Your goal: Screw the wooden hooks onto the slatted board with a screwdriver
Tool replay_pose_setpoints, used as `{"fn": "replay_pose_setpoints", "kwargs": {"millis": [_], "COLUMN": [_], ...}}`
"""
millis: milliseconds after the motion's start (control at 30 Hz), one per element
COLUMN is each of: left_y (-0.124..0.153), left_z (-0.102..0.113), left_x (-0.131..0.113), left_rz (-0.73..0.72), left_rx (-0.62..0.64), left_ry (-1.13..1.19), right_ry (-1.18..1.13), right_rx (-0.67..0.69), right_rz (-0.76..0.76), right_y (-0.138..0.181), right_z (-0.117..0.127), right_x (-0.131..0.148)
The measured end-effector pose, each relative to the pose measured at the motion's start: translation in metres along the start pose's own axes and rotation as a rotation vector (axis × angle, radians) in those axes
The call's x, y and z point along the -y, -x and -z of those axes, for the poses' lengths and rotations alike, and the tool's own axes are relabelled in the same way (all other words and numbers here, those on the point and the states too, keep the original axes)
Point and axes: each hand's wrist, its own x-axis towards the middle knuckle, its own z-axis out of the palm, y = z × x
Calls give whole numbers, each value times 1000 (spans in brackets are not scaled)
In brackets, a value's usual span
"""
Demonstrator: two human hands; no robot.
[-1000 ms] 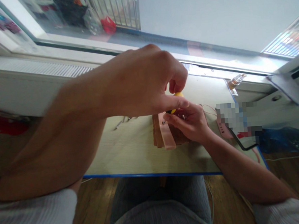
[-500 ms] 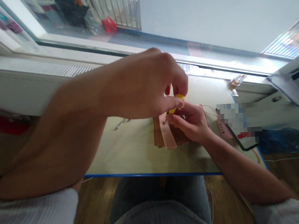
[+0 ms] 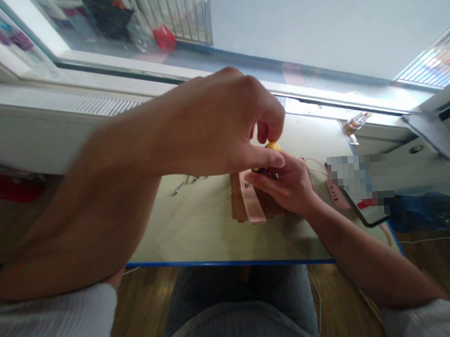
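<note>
A screwdriver [image 3: 273, 146] with a yellow and black handle slants over the work, partly covered by fingers. From above, my left hand [image 3: 237, 124] curls thumb and fingers around its handle. My right hand [image 3: 289, 182] pinches lower down, near where handle and shaft meet; the fingers hide most of that part. Just left of the right thumb, a small dark screw [image 3: 246, 185] stands in a flat pinkish strip [image 3: 255, 211]. The strip lies across a brown board [image 3: 239, 205] that looks like layered cardboard. I cannot tell whether the tip touches the screw.
Loose metal pieces [image 3: 179, 187] lie on the table [image 3: 198, 231] left of the board. On the right are a pink power strip [image 3: 335, 195] and a partly blurred-out tablet-like device [image 3: 368, 215]. A clear bottle [image 3: 356, 124] is by the window sill; the table edge [image 3: 231, 262] is blue.
My left hand has shifted slightly right and rolled on the handle, its thumb moving across so less yellow shows. My right thumb has moved slightly left; the board stays put.
</note>
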Motion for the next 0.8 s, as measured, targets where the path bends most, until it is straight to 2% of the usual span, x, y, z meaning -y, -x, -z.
{"fn": "replay_pose_setpoints", "kwargs": {"millis": [167,367,600,800], "left_y": [1,-1,0,0], "left_z": [-2,-2,-3,-1], "left_x": [1,2,1,0], "left_rz": [-32,-12,-50,-35], "left_rx": [-12,13,9,56], "left_ry": [-4,-3,21,31], "right_ry": [-31,-153,-171,-69], "right_rx": [0,106,93,27], "right_rz": [-44,-81,-79,-63], "right_y": [0,3,2,1], "right_z": [-2,3,1,0], "right_x": [1,2,3,1]}}
